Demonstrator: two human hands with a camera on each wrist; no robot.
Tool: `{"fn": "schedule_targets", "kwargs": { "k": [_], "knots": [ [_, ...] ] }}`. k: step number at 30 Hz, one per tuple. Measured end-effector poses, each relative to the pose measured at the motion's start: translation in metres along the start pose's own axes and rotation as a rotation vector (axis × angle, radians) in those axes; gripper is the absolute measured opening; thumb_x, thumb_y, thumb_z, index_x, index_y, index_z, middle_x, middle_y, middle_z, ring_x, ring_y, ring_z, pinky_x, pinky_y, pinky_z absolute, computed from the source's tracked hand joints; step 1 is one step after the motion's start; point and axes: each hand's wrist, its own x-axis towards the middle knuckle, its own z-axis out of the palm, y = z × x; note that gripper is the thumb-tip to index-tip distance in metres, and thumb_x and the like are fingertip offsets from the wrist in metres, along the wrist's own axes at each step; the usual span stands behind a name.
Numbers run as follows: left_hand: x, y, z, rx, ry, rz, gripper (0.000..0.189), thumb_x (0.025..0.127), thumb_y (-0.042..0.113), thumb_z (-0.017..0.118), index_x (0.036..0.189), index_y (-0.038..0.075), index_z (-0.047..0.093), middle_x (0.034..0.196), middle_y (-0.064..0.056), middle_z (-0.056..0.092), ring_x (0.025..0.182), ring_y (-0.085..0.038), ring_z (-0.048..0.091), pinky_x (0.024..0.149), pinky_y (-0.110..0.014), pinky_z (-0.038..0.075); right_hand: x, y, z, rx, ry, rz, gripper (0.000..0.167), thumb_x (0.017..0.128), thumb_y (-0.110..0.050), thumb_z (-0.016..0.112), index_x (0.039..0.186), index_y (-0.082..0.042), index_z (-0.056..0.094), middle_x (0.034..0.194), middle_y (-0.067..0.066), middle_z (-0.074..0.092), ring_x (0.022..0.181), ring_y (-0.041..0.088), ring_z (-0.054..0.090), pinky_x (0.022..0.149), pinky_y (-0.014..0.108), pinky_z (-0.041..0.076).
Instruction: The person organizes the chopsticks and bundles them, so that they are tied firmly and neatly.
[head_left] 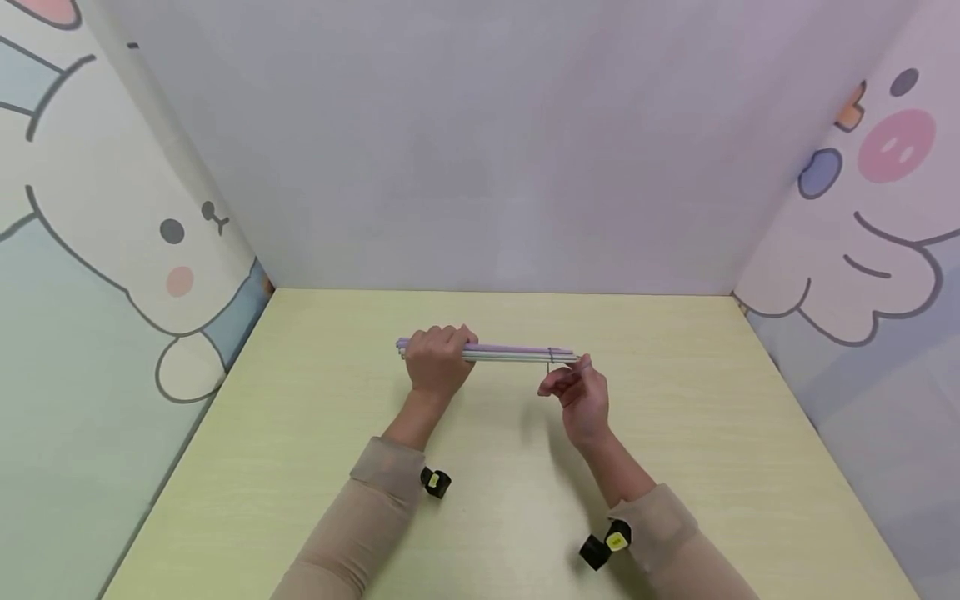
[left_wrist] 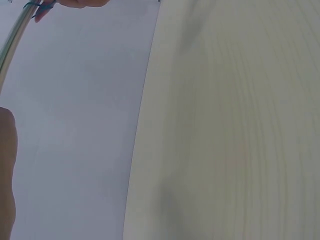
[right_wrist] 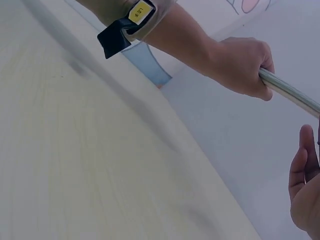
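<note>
A bundle of thin, straight rods (head_left: 510,351), purple, white and pale green, is held level above the table. My left hand (head_left: 438,358) grips it near its left end, fingers wrapped around. Near the right end a thin dark tie (head_left: 552,355) circles the rods, one end hanging down. In the left wrist view the tie (left_wrist: 33,4) looks teal and lies by a fingertip. My right hand (head_left: 583,400) is at that end, its fingertips at the rods and tie. Whether they pinch anything is hidden. The right wrist view shows the left fist (right_wrist: 245,65) around the rods (right_wrist: 290,91).
The pale yellow table (head_left: 337,517) lies beneath both hands. A plain grey-white wall (head_left: 487,167) stands behind it, with cartoon-printed panels (head_left: 112,250) at the sides. Small black devices (head_left: 437,482) sit at both sleeve cuffs.
</note>
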Motion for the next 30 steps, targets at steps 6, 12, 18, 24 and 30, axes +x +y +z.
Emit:
{"fn": "schedule_targets", "kwargs": {
  "k": [6,12,18,24,30],
  "knots": [
    [0.0005,0.0007,-0.0024,-0.032,-0.005,0.02,0.024,0.075,0.011,0.071,0.056,0.01,0.057,0.051,-0.001,0.058,0.041,-0.017,0.046,0.043,-0.031,0.039,0.0056,-0.0022,-0.0018,-0.115,-0.032,-0.031,0.042,0.11,-0.023,0.038,0.11,-0.003,0.074,0.074,0.005,0.071,0.064,0.015,0.07,0.065,0.028,0.058],
    [0.0014,-0.0003,-0.0036,-0.054,-0.012,0.042,0.021,0.078,0.013,0.073,0.06,0.011,0.061,0.054,-0.001,0.062,0.043,-0.019,0.05,0.043,-0.031,0.04,0.0094,-0.0039,-0.0008,-0.284,-0.003,-0.031,0.032,0.105,-0.014,0.05,0.111,0.012,0.068,0.071,0.008,0.069,0.064,0.015,0.068,0.065,0.027,0.057],
    [0.0014,-0.0039,-0.0042,-0.054,-0.02,0.046,0.02,0.078,0.012,0.071,0.061,0.01,0.061,0.054,-0.002,0.061,0.042,-0.019,0.048,0.043,-0.032,0.038,0.0088,-0.0038,-0.0004,-0.318,0.019,0.013,0.033,0.103,-0.006,0.052,0.108,0.026,0.057,0.071,0.006,0.068,0.065,0.013,0.068,0.067,0.025,0.057],
    [-0.0002,-0.0067,-0.0055,-0.056,-0.023,0.012,0.02,0.077,0.012,0.07,0.06,0.009,0.061,0.054,-0.004,0.062,0.042,-0.02,0.049,0.044,-0.033,0.039,0.0064,-0.0044,-0.0018,-0.241,0.057,0.038,0.017,0.1,-0.002,0.054,0.097,0.007,0.068,0.069,0.005,0.065,0.063,0.013,0.064,0.066,0.024,0.056],
    [0.0006,-0.0072,-0.0051,-0.073,-0.006,-0.003,0.021,0.078,0.012,0.068,0.058,0.01,0.06,0.054,-0.003,0.063,0.042,-0.02,0.05,0.044,-0.034,0.04,0.0075,-0.0065,-0.001,-0.18,0.018,0.068,0.006,0.097,0.002,0.058,0.093,-0.003,0.056,0.07,0.003,0.064,0.06,0.012,0.063,0.063,0.024,0.055]
  ]
}}
